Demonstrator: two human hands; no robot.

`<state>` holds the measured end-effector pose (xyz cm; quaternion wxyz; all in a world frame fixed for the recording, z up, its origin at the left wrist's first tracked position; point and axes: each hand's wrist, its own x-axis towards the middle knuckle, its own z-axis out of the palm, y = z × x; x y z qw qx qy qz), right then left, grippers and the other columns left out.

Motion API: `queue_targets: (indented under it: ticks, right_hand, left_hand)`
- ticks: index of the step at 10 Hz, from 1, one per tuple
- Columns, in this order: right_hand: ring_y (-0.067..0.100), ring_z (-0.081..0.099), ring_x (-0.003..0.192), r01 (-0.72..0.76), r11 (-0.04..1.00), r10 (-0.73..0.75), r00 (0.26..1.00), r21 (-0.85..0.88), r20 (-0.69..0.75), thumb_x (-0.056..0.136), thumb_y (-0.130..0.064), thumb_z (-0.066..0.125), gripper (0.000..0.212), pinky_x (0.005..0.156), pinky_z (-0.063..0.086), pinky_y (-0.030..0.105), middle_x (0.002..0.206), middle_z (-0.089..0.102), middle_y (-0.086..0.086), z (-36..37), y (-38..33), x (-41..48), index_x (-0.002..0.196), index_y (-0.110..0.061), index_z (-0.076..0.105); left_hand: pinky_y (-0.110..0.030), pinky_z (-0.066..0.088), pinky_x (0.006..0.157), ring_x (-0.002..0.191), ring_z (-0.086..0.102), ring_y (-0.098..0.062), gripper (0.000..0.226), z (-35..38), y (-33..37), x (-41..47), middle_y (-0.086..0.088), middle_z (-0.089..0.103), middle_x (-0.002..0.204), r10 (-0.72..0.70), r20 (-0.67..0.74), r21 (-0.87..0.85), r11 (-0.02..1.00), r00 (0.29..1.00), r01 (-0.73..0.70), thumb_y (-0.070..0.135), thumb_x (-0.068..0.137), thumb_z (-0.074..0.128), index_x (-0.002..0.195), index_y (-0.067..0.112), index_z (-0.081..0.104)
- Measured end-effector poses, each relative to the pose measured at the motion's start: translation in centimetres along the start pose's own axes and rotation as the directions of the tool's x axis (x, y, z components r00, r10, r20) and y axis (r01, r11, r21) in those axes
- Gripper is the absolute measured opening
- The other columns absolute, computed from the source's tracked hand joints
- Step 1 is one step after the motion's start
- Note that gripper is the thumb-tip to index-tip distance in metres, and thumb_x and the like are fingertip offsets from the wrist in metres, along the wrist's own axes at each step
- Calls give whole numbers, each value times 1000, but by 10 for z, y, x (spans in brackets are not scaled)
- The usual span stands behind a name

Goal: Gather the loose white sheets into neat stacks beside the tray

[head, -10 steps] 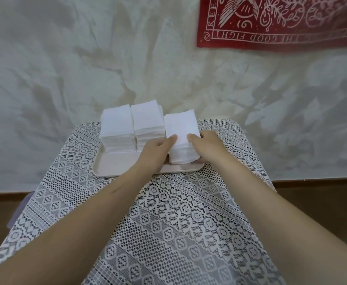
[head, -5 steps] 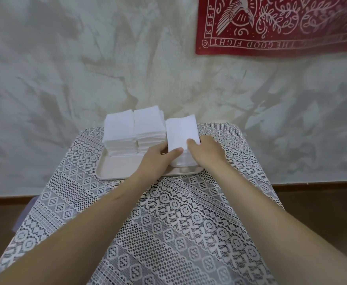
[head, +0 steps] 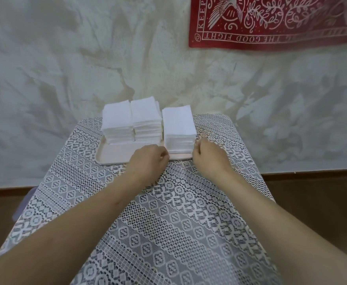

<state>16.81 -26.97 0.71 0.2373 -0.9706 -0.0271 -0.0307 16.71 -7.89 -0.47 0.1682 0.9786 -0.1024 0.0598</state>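
Beside the stack [head: 179,130], both hands [head: 148,159] [head: 209,159] have drawn back.

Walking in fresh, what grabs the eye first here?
Three stacks of white sheets stand on a beige tray at the far end of the lace-covered table. The left hand and right hand flank the rightmost stack, fingers curled. A red banner hangs on the wall, upper right.

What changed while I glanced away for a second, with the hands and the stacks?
The left hand and right hand let go of the right stack and drew back to its base, both now curled. That stack, the left stack, the middle stack and the tray stayed put.
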Motion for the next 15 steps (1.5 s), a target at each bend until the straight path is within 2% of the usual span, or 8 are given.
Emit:
queue_targets:
  ticks: [1,2,4,9,10,13,14,15]
  right_hand:
    - [21,60,88,237,946,-228,972,-221,64,102,-20,51,15,78,56,40,100,64,2,1,-6,-13,106,-12,63]
    - [23,55,104,335,909,-306,940,-249,151,102,-18,49,23,94,52,42,112,62,4,1,-11,-13,117,-12,66]
    - [23,60,91,252,942,-225,964,-222,139,100,-13,53,15,81,54,39,102,64,4,1,-12,1,111,-14,62]
    - [29,48,120,318,893,-297,948,-319,114,101,-18,51,29,99,45,45,132,57,9,24,-2,48,127,-10,61]
    - [29,46,124,318,891,-284,947,-325,147,92,-16,65,39,102,45,47,135,53,9,27,-1,55,130,-9,59]
    - [28,49,117,296,910,-275,955,-292,113,102,-24,54,24,95,48,45,129,55,9,32,-2,58,121,-10,62]
    - [28,50,122,304,902,-264,950,-307,166,93,-30,72,44,102,47,47,134,55,8,26,-6,49,130,-11,58]
    - [28,47,133,307,911,-278,950,-276,139,103,-34,56,49,110,44,49,148,51,7,18,-14,35,148,-17,45]
  left_hand:
    - [-38,57,85,93,69,-22,33,10,1,-3,-3,75,107,100,29,101,990,995,-103,31,109,48,112,13,76]
    - [-41,57,87,95,68,-23,37,15,1,0,-3,73,110,147,44,164,975,988,-153,30,110,43,115,13,75]
    - [-37,55,83,93,66,-22,37,10,3,15,-2,71,107,175,54,193,964,983,-182,28,111,41,113,15,75]
    - [-44,57,88,105,65,-27,37,19,-6,50,-4,72,118,175,23,230,957,984,-175,29,110,42,117,15,75]
    - [-42,55,85,103,62,-27,36,22,-7,56,-3,71,118,160,21,255,954,987,-160,28,109,41,113,16,75]
    - [-38,47,81,107,59,-29,31,21,-6,54,-5,66,120,138,41,296,944,989,-145,28,108,42,110,14,70]
    - [-41,52,91,117,59,-28,38,9,-8,39,-6,65,133,94,45,250,963,995,-102,38,109,47,126,12,69]
    - [-43,49,106,138,51,-29,59,-10,-18,20,-7,54,152,52,38,297,953,998,-61,53,108,43,152,15,49]
